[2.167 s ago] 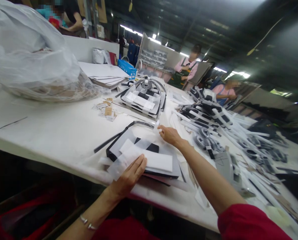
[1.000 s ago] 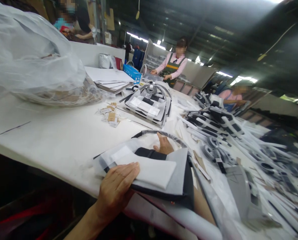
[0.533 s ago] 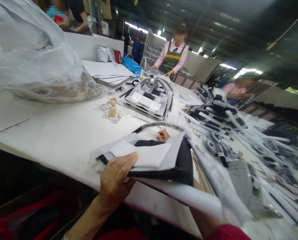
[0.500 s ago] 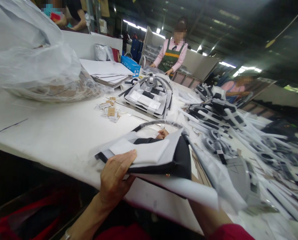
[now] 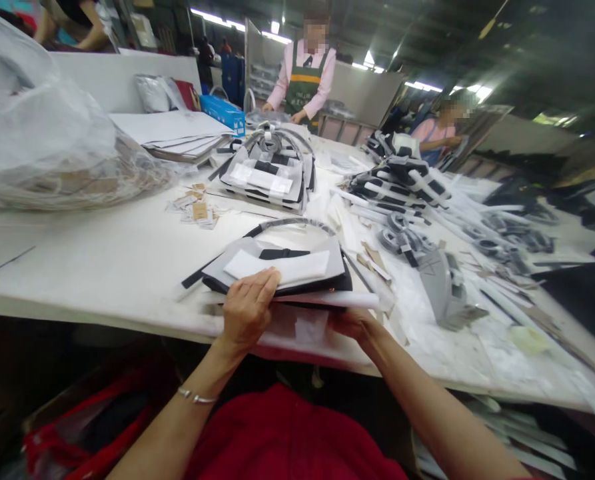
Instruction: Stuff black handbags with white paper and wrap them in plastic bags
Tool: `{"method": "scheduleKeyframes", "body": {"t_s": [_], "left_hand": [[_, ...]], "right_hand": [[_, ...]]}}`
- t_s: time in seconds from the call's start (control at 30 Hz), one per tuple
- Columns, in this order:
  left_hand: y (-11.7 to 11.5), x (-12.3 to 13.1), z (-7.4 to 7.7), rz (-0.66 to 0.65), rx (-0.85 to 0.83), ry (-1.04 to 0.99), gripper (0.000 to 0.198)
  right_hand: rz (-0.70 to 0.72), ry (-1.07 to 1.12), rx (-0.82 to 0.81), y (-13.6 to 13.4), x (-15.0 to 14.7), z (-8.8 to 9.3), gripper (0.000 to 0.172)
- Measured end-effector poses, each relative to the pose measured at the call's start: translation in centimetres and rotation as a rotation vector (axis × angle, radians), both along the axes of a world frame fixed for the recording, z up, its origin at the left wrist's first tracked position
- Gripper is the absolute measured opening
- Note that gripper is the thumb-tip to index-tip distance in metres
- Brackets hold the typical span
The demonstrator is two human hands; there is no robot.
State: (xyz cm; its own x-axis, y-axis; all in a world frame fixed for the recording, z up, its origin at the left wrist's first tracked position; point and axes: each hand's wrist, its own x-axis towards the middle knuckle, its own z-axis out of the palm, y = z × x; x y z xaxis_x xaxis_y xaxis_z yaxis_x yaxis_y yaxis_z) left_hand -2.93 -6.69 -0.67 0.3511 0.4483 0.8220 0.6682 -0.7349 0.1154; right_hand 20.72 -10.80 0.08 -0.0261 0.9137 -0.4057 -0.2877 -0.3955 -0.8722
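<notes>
The step seems to be steadying the bag (image 5: 280,254) near the front of the desk (image 5: 127,260), the left hand (image 5: 250,303) closed over its edge and pad (image 5: 297,268); the right hand (image 5: 350,323) tucks below, its fingers' grip impossible to tell. Next calls for keeping pad and bag aligned. Counted: one bag held, one pad, one blue box (image 5: 222,113).

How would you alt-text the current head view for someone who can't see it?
The left hand holds the near edge of a black bag topped with white padding on a white table; the right hand, partly hidden, is at the bag's near right side. Beyond lie a second bag and small tags; a green-aproned co-worker stands across the table.
</notes>
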Motion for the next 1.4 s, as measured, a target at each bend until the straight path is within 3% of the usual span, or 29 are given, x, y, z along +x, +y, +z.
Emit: {"method": "scheduleKeyframes", "body": {"t_s": [0.1, 0.17, 0.23, 0.33, 0.43, 0.5, 0.57, 0.67, 0.8, 0.97, 1.03, 1.1, 1.3, 1.4], "left_hand": [[-0.4, 0.8, -0.4, -0.008, 0.013, 0.069, 0.053], [-0.6, 1.1, -0.9, -0.01, 0.025, 0.108, 0.051], [-0.7, 1.2, -1.3, -0.01, 0.032, 0.147, 0.047], [-0.9, 1.2, -2.0, -0.007, 0.051, 0.205, 0.038], [-1.1, 1.2, -2.3, -0.013, 0.077, 0.246, 0.034], [-1.2, 1.2, -2.3, -0.012, 0.082, 0.257, 0.033], [-1.2, 1.3, -2.3, -0.003, 0.092, 0.253, 0.032], [-1.3, 1.3, -2.4, 0.007, 0.122, 0.234, 0.032], [-1.2, 1.3, -2.6, 0.017, 0.129, 0.213, 0.032], [-1.2, 1.4, -2.7, 0.034, 0.138, 0.186, 0.033], [-1.2, 1.4, -2.8, 0.032, 0.131, 0.182, 0.034], [-1.2, 1.4, -2.9, 0.029, 0.127, 0.173, 0.035], [-1.0, 1.6, -3.4, 0.042, 0.153, 0.147, 0.034], [-1.0, 1.6, -3.5, 0.05, 0.159, 0.156, 0.034]], "right_hand": [[-0.008, 0.102, -0.112, -3.1, -0.3, -0.4, 0.037], [0.047, 0.026, -0.118, -5.5, 0.1, 0.3, 0.034], [0.207, -0.18, -0.093, -7.8, 0.8, 1.8, 0.027], [0.487, -0.596, -0.045, -9.9, 1.7, 5.6, 0.012], [0.548, -0.801, 0.004, -9.1, 2.1, 9.7, 0.019], [0.456, -0.867, 0.125, -6.4, 2.0, 11.5, 0.023], [0.335, -0.993, 0.333, -2.4, 1.6, 12.0, 0.021], [0.262, -1.119, 0.513, 4.9, 0.3, 10.7, 0.019], [0.298, -1.124, 0.368, 13.3, -2.7, 7.1, 0.029], [0.332, -1.102, 0.205, 19.8, -6.2, 3.0, 0.056], [0.311, -1.098, 0.177, 21.6, -6.9, 1.8, 0.066], [0.278, -1.1, 0.17, 22.8, -7.3, 0.8, 0.065], [0.192, -1.078, 0.219, 23.1, -6.8, -0.6, 0.014], [0.134, -1.058, 0.286, 22.3, -6.3, -0.7, 0.008]]}}
